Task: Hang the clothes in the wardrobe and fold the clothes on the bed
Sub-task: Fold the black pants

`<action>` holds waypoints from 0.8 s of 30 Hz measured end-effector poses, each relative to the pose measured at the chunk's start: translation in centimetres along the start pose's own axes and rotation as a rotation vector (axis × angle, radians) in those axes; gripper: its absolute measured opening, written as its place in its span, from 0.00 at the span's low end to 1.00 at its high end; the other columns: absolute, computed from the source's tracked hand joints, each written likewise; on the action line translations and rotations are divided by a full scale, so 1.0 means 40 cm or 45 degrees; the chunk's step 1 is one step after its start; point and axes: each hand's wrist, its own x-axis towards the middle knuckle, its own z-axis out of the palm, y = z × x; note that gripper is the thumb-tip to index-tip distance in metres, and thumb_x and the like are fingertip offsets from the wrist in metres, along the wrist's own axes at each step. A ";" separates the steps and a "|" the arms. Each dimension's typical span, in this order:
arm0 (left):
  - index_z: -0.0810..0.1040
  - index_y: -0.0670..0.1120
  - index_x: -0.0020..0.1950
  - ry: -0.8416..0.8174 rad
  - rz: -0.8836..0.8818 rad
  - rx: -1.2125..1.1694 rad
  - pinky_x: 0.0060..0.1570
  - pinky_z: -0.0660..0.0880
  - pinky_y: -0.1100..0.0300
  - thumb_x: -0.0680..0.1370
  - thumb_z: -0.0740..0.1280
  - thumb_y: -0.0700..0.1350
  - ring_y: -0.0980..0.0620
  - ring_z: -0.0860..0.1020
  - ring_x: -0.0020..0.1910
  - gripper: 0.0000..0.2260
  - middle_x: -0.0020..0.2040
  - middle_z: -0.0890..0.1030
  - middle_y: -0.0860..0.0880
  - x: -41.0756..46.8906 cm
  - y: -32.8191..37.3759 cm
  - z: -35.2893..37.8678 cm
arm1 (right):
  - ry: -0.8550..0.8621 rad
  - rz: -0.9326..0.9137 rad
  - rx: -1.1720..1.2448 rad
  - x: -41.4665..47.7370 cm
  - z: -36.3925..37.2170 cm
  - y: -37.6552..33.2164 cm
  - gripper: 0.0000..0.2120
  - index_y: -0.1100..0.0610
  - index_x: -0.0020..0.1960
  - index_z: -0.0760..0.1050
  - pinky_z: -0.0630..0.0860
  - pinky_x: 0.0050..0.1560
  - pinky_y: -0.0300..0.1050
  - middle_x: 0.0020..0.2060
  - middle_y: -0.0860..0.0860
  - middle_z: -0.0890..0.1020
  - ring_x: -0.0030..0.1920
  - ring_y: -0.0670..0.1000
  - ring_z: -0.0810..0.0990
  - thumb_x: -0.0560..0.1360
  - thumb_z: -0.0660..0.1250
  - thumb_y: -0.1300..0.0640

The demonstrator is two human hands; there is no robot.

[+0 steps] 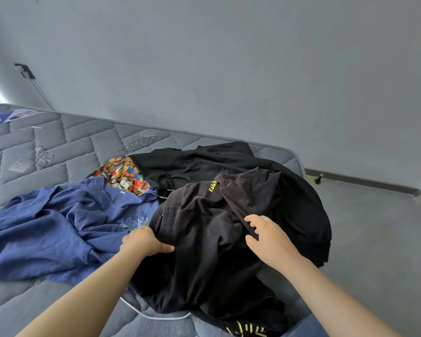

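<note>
From your head camera: your left hand [145, 240] grips the dark garment [199, 229] at 7 o'clock; your right hand [267, 233] pinches its fold at 5 o'clock, probably to lift and spread it for folding. It lies crumpled on the bed [46, 147], blue shirt [58, 227] at 8 o'clock.

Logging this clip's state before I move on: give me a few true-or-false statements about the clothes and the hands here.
1. The left hand and the right hand both grip the dark garment with yellow lettering. True.
2. The blue embroidered shirt lies right of that garment. False: it lies to its left.
3. A cartoon-print garment shows beyond the blue shirt. True.
4. The clothes lie on a wooden floor. False: they lie on a grey quilted mattress.
</note>
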 end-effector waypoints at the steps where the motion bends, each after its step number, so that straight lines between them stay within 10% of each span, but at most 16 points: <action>1: 0.69 0.46 0.64 0.003 0.020 0.096 0.61 0.70 0.49 0.59 0.72 0.72 0.42 0.72 0.63 0.42 0.63 0.75 0.46 -0.009 -0.001 0.004 | -0.002 -0.008 0.002 -0.003 0.000 -0.001 0.21 0.50 0.71 0.65 0.74 0.58 0.41 0.63 0.47 0.73 0.58 0.47 0.75 0.79 0.63 0.54; 8: 0.64 0.45 0.49 0.293 0.567 -0.141 0.39 0.71 0.52 0.71 0.66 0.41 0.44 0.77 0.46 0.12 0.44 0.76 0.46 -0.098 0.064 -0.037 | -0.019 -0.080 0.017 -0.007 -0.043 -0.007 0.22 0.49 0.72 0.65 0.72 0.60 0.39 0.64 0.46 0.72 0.60 0.46 0.74 0.79 0.63 0.54; 15: 0.64 0.54 0.73 0.347 1.139 -0.146 0.60 0.72 0.55 0.71 0.59 0.34 0.48 0.75 0.60 0.32 0.63 0.77 0.50 -0.219 0.223 -0.366 | 0.214 -0.178 0.033 0.075 -0.237 -0.077 0.22 0.49 0.71 0.68 0.73 0.60 0.42 0.63 0.47 0.75 0.59 0.45 0.75 0.77 0.65 0.54; 24: 0.70 0.61 0.61 0.666 1.537 0.304 0.56 0.73 0.52 0.71 0.54 0.37 0.50 0.75 0.56 0.26 0.55 0.80 0.55 -0.426 0.438 -0.708 | 0.320 -0.488 0.380 0.143 -0.551 -0.220 0.34 0.38 0.72 0.61 0.64 0.68 0.39 0.71 0.36 0.66 0.69 0.37 0.64 0.70 0.72 0.44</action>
